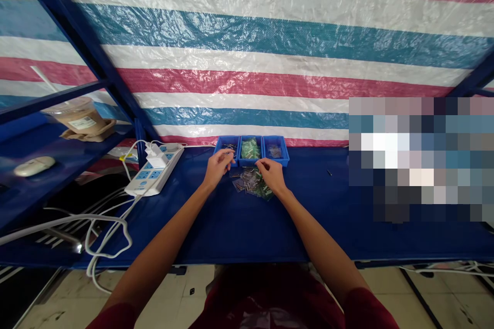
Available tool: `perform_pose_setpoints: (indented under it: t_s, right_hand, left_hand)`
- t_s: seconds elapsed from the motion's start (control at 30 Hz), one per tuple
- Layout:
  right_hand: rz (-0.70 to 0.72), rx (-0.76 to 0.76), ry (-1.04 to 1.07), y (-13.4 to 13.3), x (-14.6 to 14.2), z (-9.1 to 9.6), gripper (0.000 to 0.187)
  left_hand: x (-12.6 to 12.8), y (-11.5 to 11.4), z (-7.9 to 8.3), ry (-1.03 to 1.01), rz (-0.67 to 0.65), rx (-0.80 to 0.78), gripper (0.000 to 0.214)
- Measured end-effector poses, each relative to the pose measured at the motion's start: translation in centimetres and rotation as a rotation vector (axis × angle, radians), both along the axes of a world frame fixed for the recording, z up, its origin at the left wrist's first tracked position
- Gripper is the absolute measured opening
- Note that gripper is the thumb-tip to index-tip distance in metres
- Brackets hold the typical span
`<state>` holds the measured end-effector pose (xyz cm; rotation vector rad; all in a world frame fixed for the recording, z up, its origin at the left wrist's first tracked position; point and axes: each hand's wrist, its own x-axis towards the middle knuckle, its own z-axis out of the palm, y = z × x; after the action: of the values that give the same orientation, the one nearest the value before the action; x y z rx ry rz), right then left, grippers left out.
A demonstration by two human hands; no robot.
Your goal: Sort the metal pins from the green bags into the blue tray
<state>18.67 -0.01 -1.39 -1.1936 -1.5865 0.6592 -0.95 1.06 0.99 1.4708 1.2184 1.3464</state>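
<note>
Three small blue bins stand side by side at the back of the blue table. Small dark metal pieces lie in the left bin (217, 147), green-tinted small items in the middle bin (250, 162), and greyish clear ones in the right bin (286, 154). My left hand (219, 168) is at the front of the left bin, fingers curled together; what they hold, if anything, is too small to name. Between my hands lies a loose pile of clear and green packets with small metal pieces (247, 183). My right hand (272, 175) pinches at the pile's right edge, below the middle bin.
A white power strip (148, 177) with a plugged-in adapter and tangled white cables (111, 236) lies to the left. On the left shelf are a lidded drink cup (83, 117) and a white mouse-shaped item (34, 166). A small dark piece (329, 172) lies right. The far right is pixelated.
</note>
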Motion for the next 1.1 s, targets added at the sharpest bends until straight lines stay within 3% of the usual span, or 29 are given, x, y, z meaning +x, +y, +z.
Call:
perform_pose_setpoints:
  t_s: [0.17, 0.33, 0.73, 0.9, 1.1]
  right_hand:
    - [-0.069, 0.005, 0.005, 0.2, 0.4, 0.2, 0.027]
    - [-0.110, 0.009, 0.030, 0.1, 0.4, 0.3, 0.027]
    - [-0.089, 0.009, 0.037, 0.0, 0.3, 0.4, 0.026]
    - [-0.090, 0.019, 0.013, 0.0, 0.3, 0.5, 0.026]
    - [0.062, 0.101, -0.088, -0.1, 0.0, 0.3, 0.023]
  left_hand:
    - [1.2, -1.1, -1.2, 0.642, -0.229, 0.295, 0.026]
    - [2.1, -1.5, -2.4, 0.855, -0.269, 0.382, 0.028]
    - [2.6, -1.3, -3.6, 0.968, -0.336, 0.397, 0.022]
    - [1.6, -1.1, -2.1, 0.803, -0.321, 0.343, 0.024]
    - [0.5, -0.9, -0.6, 0.535, -0.143, 0.299, 0.028]
